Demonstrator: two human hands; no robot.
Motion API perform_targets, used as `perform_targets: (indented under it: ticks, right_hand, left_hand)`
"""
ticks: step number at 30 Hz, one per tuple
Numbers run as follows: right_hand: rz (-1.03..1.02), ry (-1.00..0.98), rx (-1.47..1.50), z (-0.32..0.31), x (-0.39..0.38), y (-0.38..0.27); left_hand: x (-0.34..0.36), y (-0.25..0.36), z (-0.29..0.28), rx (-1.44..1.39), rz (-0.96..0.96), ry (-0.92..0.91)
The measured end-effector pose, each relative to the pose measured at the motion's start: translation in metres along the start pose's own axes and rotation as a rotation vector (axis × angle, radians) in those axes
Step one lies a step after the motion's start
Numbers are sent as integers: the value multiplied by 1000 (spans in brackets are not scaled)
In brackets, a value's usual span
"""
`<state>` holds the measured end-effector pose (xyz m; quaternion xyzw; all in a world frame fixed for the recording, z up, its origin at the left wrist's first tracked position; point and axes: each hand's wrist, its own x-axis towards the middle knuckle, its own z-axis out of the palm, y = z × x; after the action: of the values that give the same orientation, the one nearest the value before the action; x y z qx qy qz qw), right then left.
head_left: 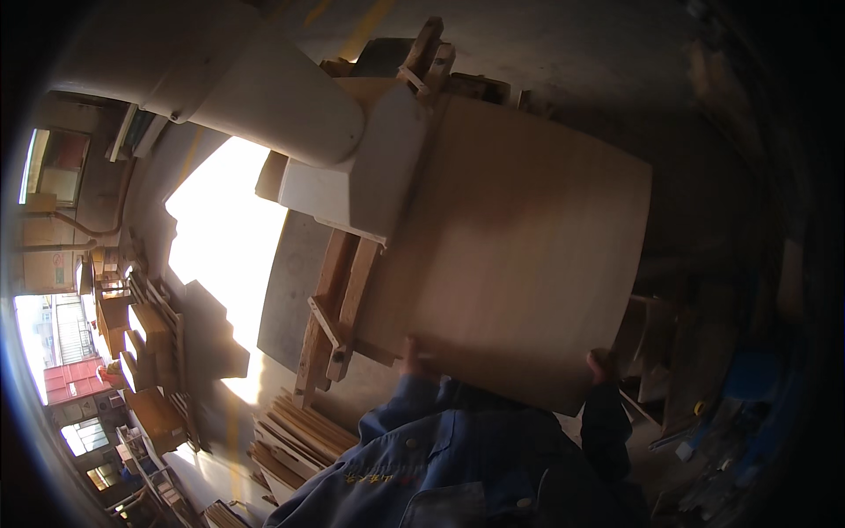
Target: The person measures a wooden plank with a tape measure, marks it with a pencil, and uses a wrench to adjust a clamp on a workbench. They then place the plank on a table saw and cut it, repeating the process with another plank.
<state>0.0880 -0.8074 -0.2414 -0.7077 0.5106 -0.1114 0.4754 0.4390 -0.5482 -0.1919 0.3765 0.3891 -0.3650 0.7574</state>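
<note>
A broad, pale wooden panel (519, 238) lies in front of me, its near edge close to my chest. My left hand (417, 363) is closed on the near left part of that edge, the thumb on top. At the near right corner my right hand (602, 366) grips the panel, thumb up. The fingers under the board are hidden on both sides. Along its left side, the panel passes close to the grey-white machine housing (374, 167); whether they touch I cannot tell.
Wooden beams (339, 299) joined by a crosspiece stand left of the panel, below the housing. Stacked boards (299, 440) lie at the near left. Farther left are piled boxes or wood blocks (154, 339) and a glaring sunlit floor patch (229, 238). The right side is dark and cluttered.
</note>
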Motion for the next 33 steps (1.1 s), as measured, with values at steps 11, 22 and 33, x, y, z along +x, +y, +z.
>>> perform_targets:
  ticks: [11,22,33]
  right_hand:
    - [339,21,263,-14,22,-16]
    - [250,-92,261,-35,47,-2]
    - [142,187,348,-70,125,-37]
  left_hand:
    - [18,-6,14,35,37,41]
    - [14,-5,43,59,-63,46]
    - [15,-12,80,42,27,148]
